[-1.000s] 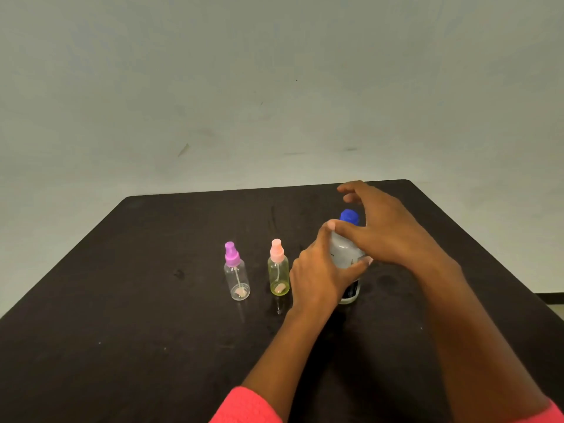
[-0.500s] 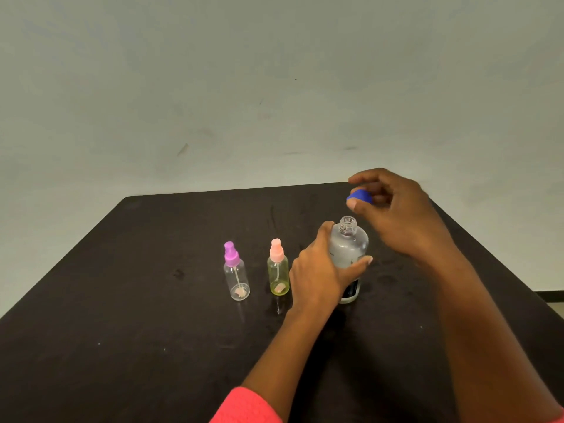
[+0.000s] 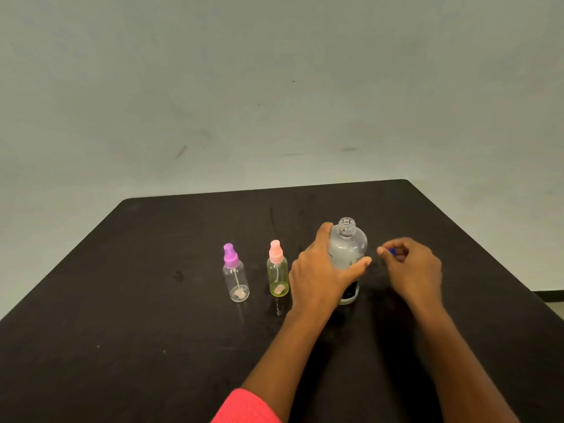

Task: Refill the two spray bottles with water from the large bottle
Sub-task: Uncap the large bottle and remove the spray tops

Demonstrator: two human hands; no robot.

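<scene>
Black table [image 3: 122,331], grey wall [image 3: 274,71], large bottle [image 3: 348,248]

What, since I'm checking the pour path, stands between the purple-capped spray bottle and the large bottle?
In the head view: the pink-capped spray bottle, then the left hand gripping the large bottle.

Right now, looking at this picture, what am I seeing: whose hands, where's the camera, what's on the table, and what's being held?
No machine here: these are a person's two bare hands, filmed by one wide camera worn on the head, looking forward and down. The left hand grips the big bottle, standing uncapped on a dark table. The right hand pinches a small blue cap beside it. Left of them stand the pink sprayer, then the purple sprayer, tops on, both seemingly near empty.
</scene>
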